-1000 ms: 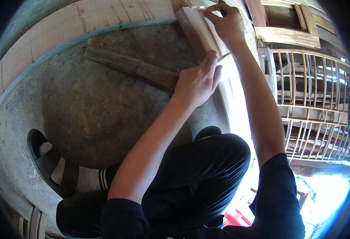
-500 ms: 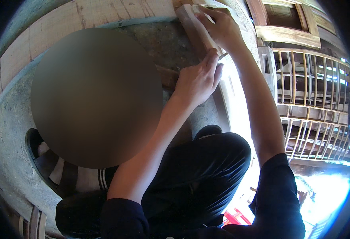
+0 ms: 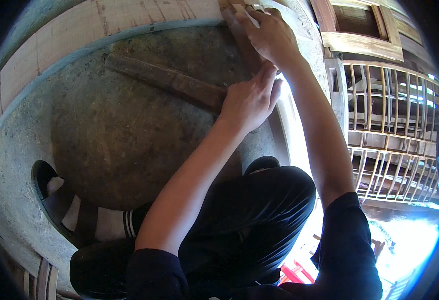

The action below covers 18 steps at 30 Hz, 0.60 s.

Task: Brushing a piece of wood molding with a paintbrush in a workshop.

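Observation:
A wooden bar [image 3: 242, 41] runs from the top of the picture down toward my left hand, its brown side facing me. At its far end my right hand [image 3: 272, 37] is bent over a narrow pale wooden edge, with a small shiny part beside the fingertips that I cannot make out. My left hand [image 3: 248, 102] is closed at the bar's near end, fingers pressed together; what sits inside them is hidden. Left of that hand a dark wooden board [image 3: 167, 80] lies slantwise on the floor, its right end reaching the wrist.
A long pale plank [image 3: 74, 37] curves along the top left. My folded leg [image 3: 259, 210] and sandalled foot [image 3: 62, 205] rest on the concrete floor [image 3: 104, 135]. Slatted wooden frames [image 3: 392, 100] stand at right, a red object [image 3: 294, 272] low down.
The bar's pale face has turned from view and its brown side shows. My right hand has shifted slightly up and left. A blurred round patch is gone, uncovering the floor and dark board.

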{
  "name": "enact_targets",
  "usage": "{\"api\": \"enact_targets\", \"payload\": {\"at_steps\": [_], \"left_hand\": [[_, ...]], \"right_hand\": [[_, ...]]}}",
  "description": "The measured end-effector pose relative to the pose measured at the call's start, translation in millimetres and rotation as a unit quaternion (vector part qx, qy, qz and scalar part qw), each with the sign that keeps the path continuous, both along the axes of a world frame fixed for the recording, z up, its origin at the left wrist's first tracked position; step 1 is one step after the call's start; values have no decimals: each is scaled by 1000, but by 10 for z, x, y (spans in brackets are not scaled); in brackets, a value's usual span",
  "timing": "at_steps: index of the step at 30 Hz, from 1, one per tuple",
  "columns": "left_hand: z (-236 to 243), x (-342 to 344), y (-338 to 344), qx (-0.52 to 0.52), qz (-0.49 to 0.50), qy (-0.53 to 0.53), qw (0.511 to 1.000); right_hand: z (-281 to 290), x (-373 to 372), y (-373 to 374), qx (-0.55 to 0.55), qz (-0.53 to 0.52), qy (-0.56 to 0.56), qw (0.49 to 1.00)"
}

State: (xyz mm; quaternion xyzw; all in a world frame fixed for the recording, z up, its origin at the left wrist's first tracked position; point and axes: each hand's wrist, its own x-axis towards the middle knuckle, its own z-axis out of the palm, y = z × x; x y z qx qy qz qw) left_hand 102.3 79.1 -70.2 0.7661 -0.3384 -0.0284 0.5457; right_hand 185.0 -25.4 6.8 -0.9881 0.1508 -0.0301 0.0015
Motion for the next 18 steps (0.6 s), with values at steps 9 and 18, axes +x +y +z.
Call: {"api": "enact_targets", "payload": {"at_steps": [9, 18], "left_hand": [[-14, -1, 33, -4, -2, 15, 1000], [-45, -13, -28, -16, -8, 29, 999]], "right_hand": [[-51, -11, -272, 101, 120, -83, 984], [52, 124, -425, -11, 17, -23, 1000]]}}
